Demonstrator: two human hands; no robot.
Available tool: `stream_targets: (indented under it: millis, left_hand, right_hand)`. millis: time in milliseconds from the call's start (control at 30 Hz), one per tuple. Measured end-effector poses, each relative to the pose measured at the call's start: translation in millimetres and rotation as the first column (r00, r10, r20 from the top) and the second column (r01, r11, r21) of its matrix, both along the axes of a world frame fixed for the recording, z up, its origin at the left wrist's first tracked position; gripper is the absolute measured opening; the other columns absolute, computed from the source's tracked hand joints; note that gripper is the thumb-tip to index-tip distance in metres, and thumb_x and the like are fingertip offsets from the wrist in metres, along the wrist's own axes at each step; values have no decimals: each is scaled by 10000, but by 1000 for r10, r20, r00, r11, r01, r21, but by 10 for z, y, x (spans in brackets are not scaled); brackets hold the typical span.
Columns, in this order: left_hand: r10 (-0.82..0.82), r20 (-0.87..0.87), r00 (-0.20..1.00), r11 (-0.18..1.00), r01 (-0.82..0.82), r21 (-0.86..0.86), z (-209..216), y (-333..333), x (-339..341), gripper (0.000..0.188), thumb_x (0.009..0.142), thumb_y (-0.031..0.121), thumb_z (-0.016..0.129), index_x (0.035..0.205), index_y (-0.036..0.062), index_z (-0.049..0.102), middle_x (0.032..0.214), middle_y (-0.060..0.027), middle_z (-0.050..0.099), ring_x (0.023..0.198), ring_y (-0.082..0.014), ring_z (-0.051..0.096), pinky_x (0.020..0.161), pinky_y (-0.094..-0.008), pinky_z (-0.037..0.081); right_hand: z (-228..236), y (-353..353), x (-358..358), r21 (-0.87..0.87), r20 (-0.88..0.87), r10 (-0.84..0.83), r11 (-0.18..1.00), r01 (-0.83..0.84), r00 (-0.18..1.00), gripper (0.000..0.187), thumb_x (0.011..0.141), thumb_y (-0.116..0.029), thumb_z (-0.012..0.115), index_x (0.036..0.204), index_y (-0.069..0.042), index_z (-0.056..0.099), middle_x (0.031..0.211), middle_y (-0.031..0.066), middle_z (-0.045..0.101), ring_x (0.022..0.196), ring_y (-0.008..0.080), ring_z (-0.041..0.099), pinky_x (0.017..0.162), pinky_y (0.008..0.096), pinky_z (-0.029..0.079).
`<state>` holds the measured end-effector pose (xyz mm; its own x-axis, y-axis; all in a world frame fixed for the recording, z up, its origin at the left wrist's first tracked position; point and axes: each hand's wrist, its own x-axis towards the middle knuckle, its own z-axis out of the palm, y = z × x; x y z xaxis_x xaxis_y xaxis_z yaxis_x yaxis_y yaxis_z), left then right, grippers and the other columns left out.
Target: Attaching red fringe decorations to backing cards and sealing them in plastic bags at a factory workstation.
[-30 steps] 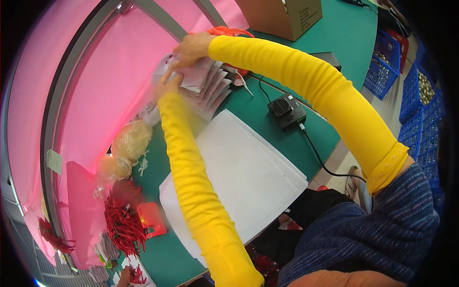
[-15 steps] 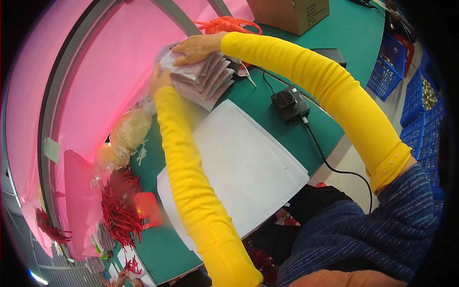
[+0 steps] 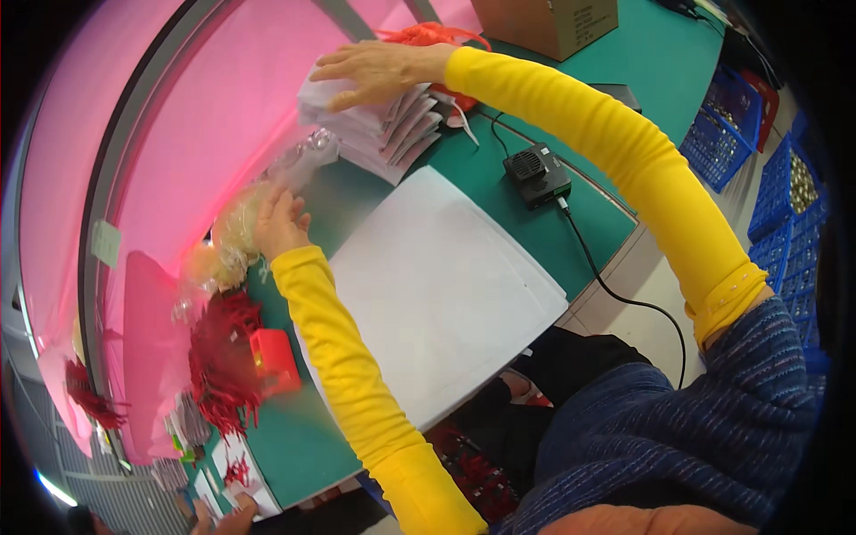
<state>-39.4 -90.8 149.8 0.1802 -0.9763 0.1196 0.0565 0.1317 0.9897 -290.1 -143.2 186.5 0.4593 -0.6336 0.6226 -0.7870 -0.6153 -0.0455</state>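
My right hand (image 3: 374, 69) lies flat, fingers spread, on top of a fanned stack of pinkish-white packets (image 3: 388, 129) at the back of the green table (image 3: 499, 192). My left hand (image 3: 278, 223) is down by a clear plastic bag of pale yellow pieces (image 3: 227, 241), fingers apart, touching a blurred clear wrapper (image 3: 308, 156) that stretches toward the stack. Both forearms wear yellow sleeves. Whether the left hand grips the wrapper cannot be told.
A white sheet (image 3: 437, 285) covers the table's middle. A black box with a cable (image 3: 535, 174) sits to its right. Red tassels (image 3: 223, 357) and a red block (image 3: 272, 357) lie at left. A cardboard box (image 3: 548, 22) stands behind; blue crates (image 3: 722, 134) at right. Pink panel (image 3: 178, 116) behind.
My left hand has dropped from the packet stack down and left to the clear bag. My right hand has stayed on top of the stack.
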Motion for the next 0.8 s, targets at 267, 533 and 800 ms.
stream_targets:
  millis: [267,533,800]
  left_hand:
    - [-129,34,991,865,129,-485,-92,1676,-507,93,825,70,589,886,32,649,711,2,615,614,-57,549,525,-183,419]
    - [208,128,970,963,-180,-200,-1243,3244,-315,152,859,67,566,724,3,539,510,17,476,468,-36,441,447,-189,340]
    - [628,325,707,648,-706,284,-3230,4865,444,284,796,130,647,551,37,536,542,-11,516,487,-67,439,472,-219,340]
  right_hand:
    - [-24,1185,670,-107,59,536,842,-529,842,397,798,-238,619,1122,-15,560,1194,210,525,1117,344,490,933,402,405]
    - [-1182,1810,2051,226,-120,710,700,-677,694,549,875,-378,509,1263,2,431,1313,226,417,1226,370,385,1029,406,320]
    - [-1478,1908,2505,339,-379,634,773,-537,674,602,878,-360,465,1357,-22,330,1413,212,292,1324,382,232,1085,469,172]
